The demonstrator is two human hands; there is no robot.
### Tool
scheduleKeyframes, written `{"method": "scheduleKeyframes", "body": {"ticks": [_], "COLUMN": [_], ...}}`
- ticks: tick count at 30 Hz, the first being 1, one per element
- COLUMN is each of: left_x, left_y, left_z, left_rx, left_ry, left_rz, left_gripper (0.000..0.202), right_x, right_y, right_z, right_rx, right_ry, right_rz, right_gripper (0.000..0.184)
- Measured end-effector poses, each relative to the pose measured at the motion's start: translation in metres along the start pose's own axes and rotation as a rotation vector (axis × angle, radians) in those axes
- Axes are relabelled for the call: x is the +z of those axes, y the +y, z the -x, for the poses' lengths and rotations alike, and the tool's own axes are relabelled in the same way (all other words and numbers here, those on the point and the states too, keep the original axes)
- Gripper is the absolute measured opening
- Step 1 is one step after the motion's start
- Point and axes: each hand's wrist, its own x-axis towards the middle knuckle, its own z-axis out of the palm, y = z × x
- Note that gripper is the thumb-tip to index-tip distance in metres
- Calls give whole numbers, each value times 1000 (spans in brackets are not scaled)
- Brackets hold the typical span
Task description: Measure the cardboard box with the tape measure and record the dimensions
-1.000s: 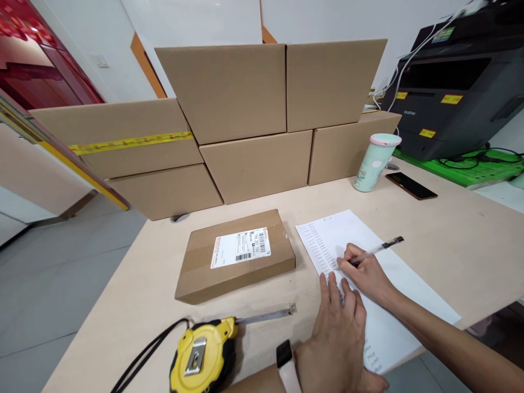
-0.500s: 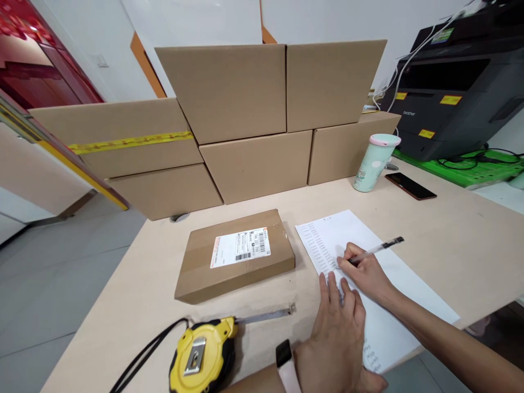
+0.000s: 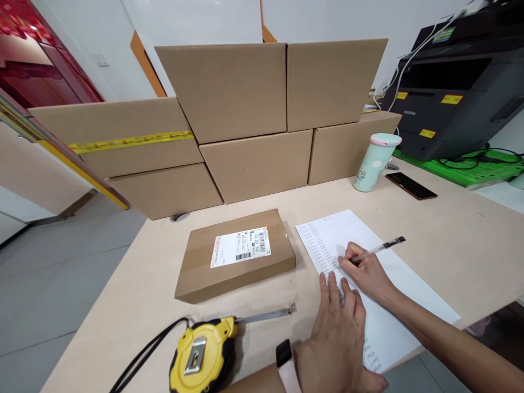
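My right hand [image 3: 366, 273] grips a pen [image 3: 379, 249], its tip down on a sheet of paper [image 3: 393, 311] that carries columns of small handwriting. My left hand [image 3: 338, 327] lies flat with fingers stretched over the paper's left edge. A smartwatch [image 3: 284, 353] is on the left wrist. Left of the paper sits a closed cardboard parcel [image 3: 245, 273] with a white shipping label [image 3: 241, 246] on top. Nearer to me, a yellow and black tape measure [image 3: 200, 355] rests on the table, a short length of its blade [image 3: 264, 315] pulled out.
Several cardboard boxes [image 3: 256, 166] are stacked along the back of the table [image 3: 462, 245]. A mint tumbler [image 3: 372, 166] and a phone [image 3: 411, 185] stand and lie at the back right. Beyond them a dark printer [image 3: 442, 120] sits on a green base [image 3: 470, 169].
My right hand and the pen have shifted very slightly to the right on the paper. My left hand, the parcel and the tape measure have stayed in place.
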Motion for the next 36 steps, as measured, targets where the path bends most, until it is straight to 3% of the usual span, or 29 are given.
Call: {"method": "scheduleKeyframes", "body": {"ticks": [36], "left_x": [-2], "left_y": [-2], "left_z": [0], "left_rx": [6], "left_ry": [-13], "left_rz": [29], "left_gripper": [111], "right_x": [-3], "right_y": [-6], "right_z": [-1], "right_rx": [5], "right_ry": [27], "right_rz": [29], "right_gripper": [27]}}
